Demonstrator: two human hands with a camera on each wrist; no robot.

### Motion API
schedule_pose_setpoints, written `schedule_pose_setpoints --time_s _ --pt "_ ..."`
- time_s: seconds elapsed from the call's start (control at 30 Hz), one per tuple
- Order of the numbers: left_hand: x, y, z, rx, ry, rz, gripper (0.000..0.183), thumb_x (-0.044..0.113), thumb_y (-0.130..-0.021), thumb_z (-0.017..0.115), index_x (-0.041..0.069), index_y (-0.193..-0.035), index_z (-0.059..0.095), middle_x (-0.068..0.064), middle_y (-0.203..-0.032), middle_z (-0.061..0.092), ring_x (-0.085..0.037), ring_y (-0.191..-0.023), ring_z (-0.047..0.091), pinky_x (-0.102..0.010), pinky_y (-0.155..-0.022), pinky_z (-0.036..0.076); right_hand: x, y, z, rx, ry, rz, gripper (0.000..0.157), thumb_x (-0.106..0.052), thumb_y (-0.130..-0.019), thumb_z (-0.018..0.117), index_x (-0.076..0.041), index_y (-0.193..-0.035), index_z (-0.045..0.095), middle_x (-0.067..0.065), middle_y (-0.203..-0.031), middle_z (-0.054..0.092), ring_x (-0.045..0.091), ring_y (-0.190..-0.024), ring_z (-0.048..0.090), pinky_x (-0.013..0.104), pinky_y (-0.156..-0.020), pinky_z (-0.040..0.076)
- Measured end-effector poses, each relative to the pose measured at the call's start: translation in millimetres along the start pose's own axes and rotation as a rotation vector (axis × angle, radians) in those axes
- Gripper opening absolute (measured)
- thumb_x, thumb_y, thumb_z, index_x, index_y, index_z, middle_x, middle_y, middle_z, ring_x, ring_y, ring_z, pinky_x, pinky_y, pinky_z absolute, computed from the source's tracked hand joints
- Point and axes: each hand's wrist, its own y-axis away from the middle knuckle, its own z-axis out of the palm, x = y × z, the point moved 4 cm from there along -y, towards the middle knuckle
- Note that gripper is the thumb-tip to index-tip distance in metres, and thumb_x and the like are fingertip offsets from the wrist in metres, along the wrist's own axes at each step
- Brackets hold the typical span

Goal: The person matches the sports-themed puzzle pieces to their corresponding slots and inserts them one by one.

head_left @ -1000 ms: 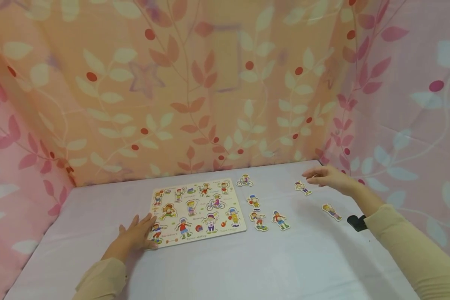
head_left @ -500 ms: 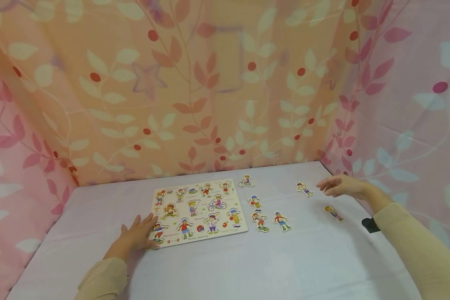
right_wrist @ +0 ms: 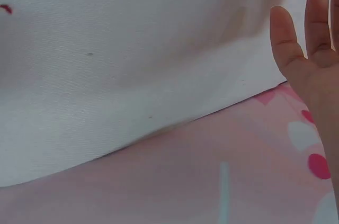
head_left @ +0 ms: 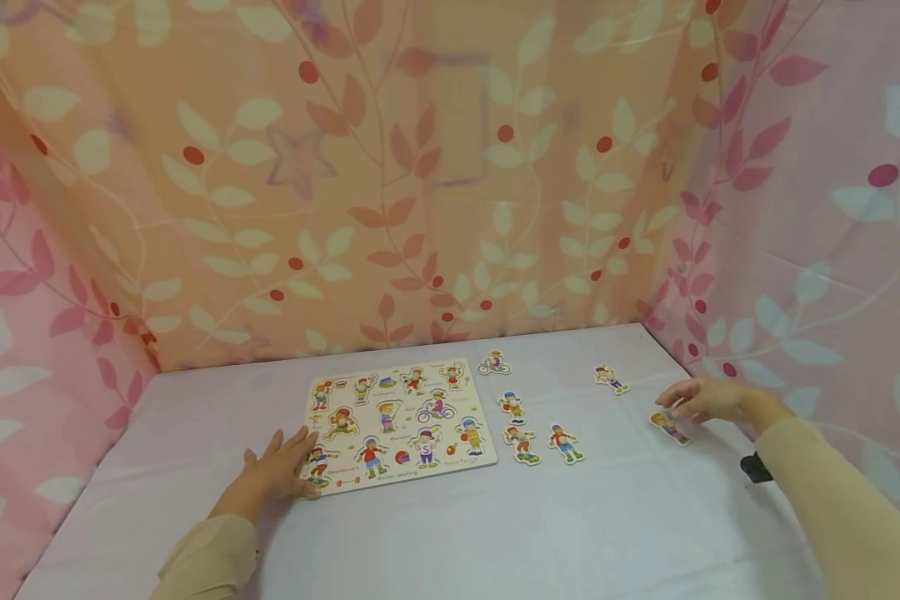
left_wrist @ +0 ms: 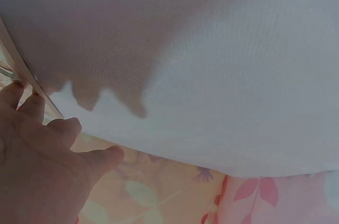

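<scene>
White table [head_left: 570, 533], hands [head_left: 276, 467] [head_left: 722, 402] apart — left splayed on board [head_left: 450, 429], right over piece [head_left: 673, 432]

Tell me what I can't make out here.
Head view: whether the right hand touches the puzzle piece below; the hand hides any contact.
Head view: part of the board, covered by the left hand.
Head view: some printed words, too small.
Left wrist view: most of the board, cut off by the left edge.
Right wrist view: part of the right hand, past the right edge.

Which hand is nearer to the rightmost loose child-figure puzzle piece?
Right: the right hand is at the upper end of this puzzle piece, contact unclear; the left hand is far left, at the puzzle board.
</scene>
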Motion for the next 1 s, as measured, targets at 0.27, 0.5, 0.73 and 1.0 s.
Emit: schedule_pose_setpoints --time_s 0.27,0.5,0.73,1.0 --pt "2.3 1.1 -1.8 0.003 -0.014 0.007 0.1 0.038 -0.069 0.082 -0.003 -0.147 0.033 -0.026 -0.155 0.02 -0.055 -0.139 0.002 -0.079 -0.099 -0.004 24 4 2.8 0.079 -0.037 0.109 0.031 -0.016 -0.086 0.073 -0.004 -0.114 0.069 0.005 -0.109 0.061 0.025 -0.098 0.05 0.035 -0.078 0.043" --pt "3.0 0.1 -1.2 -0.001 -0.014 0.009 0.1 0.039 -0.07 0.081 -0.002 -0.148 0.032 -0.026 -0.155 0.02 -0.055 -0.139 0.002 -0.08 -0.099 -0.003 36 0 4.8 0.049 -0.099 0.039 0.033 -0.009 -0.089 0.068 0.003 -0.119 0.064 0.004 -0.109 0.06 0.022 -0.096 0.051 0.033 -0.081 0.044" --pt "2.5 0.7 -1.3 0.001 -0.016 0.006 0.1 0.038 -0.07 0.081 -0.003 -0.147 0.033 -0.026 -0.155 0.02 -0.056 -0.139 0.003 -0.08 -0.099 -0.003 34 -4 9.0 0.134 -0.027 0.091 0.031 -0.009 -0.086 0.072 0.0 -0.115 0.068 0.007 -0.107 0.061 0.023 -0.09 0.051 0.032 -0.076 0.045" --pt "4.7 3.1 -2.4 0.006 -0.002 0.013 0.099 0.038 -0.071 0.081 -0.003 -0.147 0.033 -0.026 -0.155 0.02 -0.056 -0.139 0.003 -0.079 -0.1 -0.003 26 -8 12.6 0.204 0.044 0.131 0.021 -0.004 -0.084 0.073 0.003 -0.102 0.067 0.01 -0.098 0.057 0.022 -0.086 0.05 0.03 -0.073 0.042"
